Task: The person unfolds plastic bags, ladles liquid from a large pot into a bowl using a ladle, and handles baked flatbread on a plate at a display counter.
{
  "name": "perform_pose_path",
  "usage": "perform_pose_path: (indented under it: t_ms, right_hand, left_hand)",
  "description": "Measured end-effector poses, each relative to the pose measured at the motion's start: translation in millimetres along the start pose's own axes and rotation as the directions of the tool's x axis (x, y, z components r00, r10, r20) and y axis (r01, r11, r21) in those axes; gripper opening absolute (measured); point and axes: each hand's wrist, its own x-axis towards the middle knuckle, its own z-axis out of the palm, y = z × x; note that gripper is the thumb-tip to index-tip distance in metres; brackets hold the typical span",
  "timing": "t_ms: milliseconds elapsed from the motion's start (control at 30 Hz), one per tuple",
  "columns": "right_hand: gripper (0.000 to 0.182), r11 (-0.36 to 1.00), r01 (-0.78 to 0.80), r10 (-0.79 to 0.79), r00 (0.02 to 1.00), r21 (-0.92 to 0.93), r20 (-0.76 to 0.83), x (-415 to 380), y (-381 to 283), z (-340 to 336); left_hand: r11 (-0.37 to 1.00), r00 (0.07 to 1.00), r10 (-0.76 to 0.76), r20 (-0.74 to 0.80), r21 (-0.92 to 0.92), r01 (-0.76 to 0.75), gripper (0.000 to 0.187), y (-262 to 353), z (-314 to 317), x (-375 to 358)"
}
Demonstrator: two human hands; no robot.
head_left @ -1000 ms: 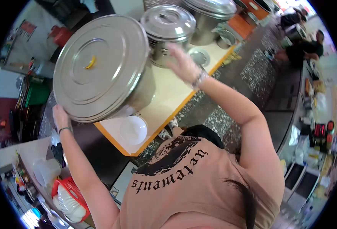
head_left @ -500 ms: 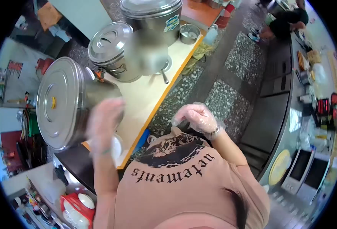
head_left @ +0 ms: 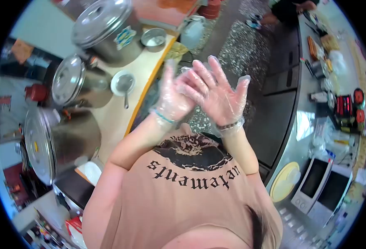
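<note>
Both of my hands wear clear plastic gloves and are raised together in front of my chest. My right hand (head_left: 222, 97) is open, palm up, with its fingers spread and nothing in it. Against its fingers rests my left hand (head_left: 175, 97), slightly blurred, partly covered by the right hand's fingers. Its visible fingers are apart, and I see nothing held. Left of my hands, on the table (head_left: 121, 114), a white bowl (head_left: 117, 89) has a metal spoon (head_left: 126, 97) in it.
Three lidded steel pots, a large near pot (head_left: 73, 143), a smaller pot (head_left: 94, 85) and a far pot (head_left: 116, 45), line the table's left. A steel bowl (head_left: 154, 39) sits beyond. At right runs a steel counter (head_left: 293, 137) with a microwave (head_left: 315, 182). Another person (head_left: 282, 14) is at upper right.
My left hand has moved right and up, and my right hand has risen and opened, so they now meet. The view has shifted, moving the pots left.
</note>
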Motion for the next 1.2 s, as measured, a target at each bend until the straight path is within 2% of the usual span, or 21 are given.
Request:
perform_pose_path:
  t_ms: [100,200,300,333,367,400,433,467,500,567,600,700,767,800,833,900,967,1033,1100,1133,1200]
  right_hand:
    - [0.091,0.995,0.071,-0.069,0.997,0.07,-0.031,4.3,-38.3,-21.7]
    - [0.094,0.975,0.213,-0.22,0.964,-0.064,-0.149,14.0,-60.8,-36.7]
    - [0.089,0.88,0.256,-0.344,0.924,-0.399,-0.165,24.2,-89.2,-49.6]
    - [0.084,0.472,0.072,-0.407,0.902,-0.879,-0.145,16.5,-100.3,-57.3]
    - [0.079,-0.137,-0.154,-0.435,0.897,-0.979,-0.08,13.1,-115.3,-64.5]
    - [0.07,-0.392,-0.183,-0.511,0.858,-0.902,0.048,24.1,-144.1,-68.2]
    - [0.061,-0.605,-0.253,-0.562,0.808,-0.755,0.18,17.0,-157.9,-67.1]
    - [0.061,-0.594,-0.235,-0.55,0.817,-0.769,0.176,15.9,-167.9,-70.3]
    - [0.052,-0.474,-0.301,-0.486,0.873,-0.828,-0.039,14.8,-175.6,-72.9]
    - [0.043,-0.353,-0.372,-0.367,0.899,-0.859,-0.238,15.0,-191.8,-81.1]
    - [0.036,-0.409,-0.375,-0.433,0.882,-0.832,-0.184,12.7,-202.3,-87.7]
    - [0.032,-0.596,-0.337,-0.468,0.883,-0.729,-0.025,4.6,-243.2,-90.2]
    - [0.038,-0.709,-0.195,-0.516,0.799,-0.678,0.31,-10.5,-286.7,-93.1]
    - [0.041,-0.562,-0.175,-0.681,0.652,-0.808,0.332,-23.1,-305.2,-97.9]
    - [0.046,-0.54,-0.239,-0.766,0.538,-0.807,0.353,-45.5,-328.6,-108.6]
    - [0.057,0.01,0.0,-0.955,0.297,-1.0,-0.009,-66.1,-372.7,-109.9]
    - [0.071,0.537,0.141,-0.732,0.568,-0.832,-0.377,-87.6,-415.6,-94.9]
    - [0.062,0.273,-0.021,-0.598,0.779,-0.962,-0.187,-94.2,-437.5,-93.4]
    - [0.052,0.303,-0.135,-0.525,0.802,-0.943,-0.284,-111.6,-471.7,-98.8]
    - [0.052,0.307,-0.134,-0.566,0.771,-0.942,-0.294,-118.5,-491.6,-97.0]
    - [0.044,0.115,-0.465,-0.381,0.795,-0.878,-0.471,-129.4,-526.6,-92.5]
  left_hand:
    - [0.938,0.98,0.031,-0.198,0.344,0.04,0.071,-7.5,25.0,43.8]
    - [0.796,0.969,0.101,-0.227,0.603,0.059,0.061,-39.8,20.5,98.3]
    - [0.619,0.972,-0.051,-0.231,0.756,0.212,0.05,-40.5,6.3,138.9]
    - [0.526,0.939,-0.171,-0.297,0.779,0.342,0.046,-34.0,-2.7,150.2]
    - [0.563,0.955,-0.204,-0.218,0.772,0.296,0.056,-30.0,-41.3,161.6]
    - [0.153,0.935,-0.353,-0.048,0.982,0.108,0.052,-25.6,-74.9,194.6]
    - [-0.23,0.702,-0.638,-0.316,0.948,0.219,0.046,-20.1,-18.6,213.3]
    - [-0.155,0.669,-0.733,-0.12,0.988,0.007,0.026,-34.6,-29.2,220.2]
    - [-0.142,0.653,-0.746,0.128,0.928,-0.344,0.026,-54.5,-81.8,229.8]
    - [-0.512,0.372,-0.829,-0.419,0.835,-0.2,0.041,-85.9,-122.2,254.6]
    - [-0.52,0.375,-0.823,-0.426,0.832,-0.194,0.041,-89.5,-123.7,270.1]
    - [-0.206,0.618,-0.786,0.011,0.938,-0.278,0.041,-134.6,-109.0,317.6]
    - [0.026,0.696,-0.648,0.309,0.923,-0.385,0.041,-185.8,-93.4,357.7]
    - [0.348,0.855,-0.515,0.065,0.927,0.139,0.038,-211.9,-86.4,391.4]
    - [0.627,0.828,-0.489,-0.275,0.548,0.553,0.035,-242.4,-76.2,420.4]
    - [0.284,0.977,-0.166,0.136,0.955,-0.085,0.044,-264.5,-23.7,455.9]
    - [0.452,0.963,-0.08,0.258,0.87,-0.196,0.047,-310.0,6.9,483.4]
    - [0.66,0.942,-0.158,0.297,0.741,-0.123,0.052,-365.0,23.2,497.9]
    - [0.756,0.903,-0.217,0.371,0.649,-0.085,0.061,-397.8,36.8,518.0]
    - [0.773,0.945,-0.221,0.24,0.634,0.02,0.06,-407.3,41.4,528.5]
    - [0.787,0.957,-0.291,0.007,0.57,0.235,0.062,-424.2,43.3,552.0]
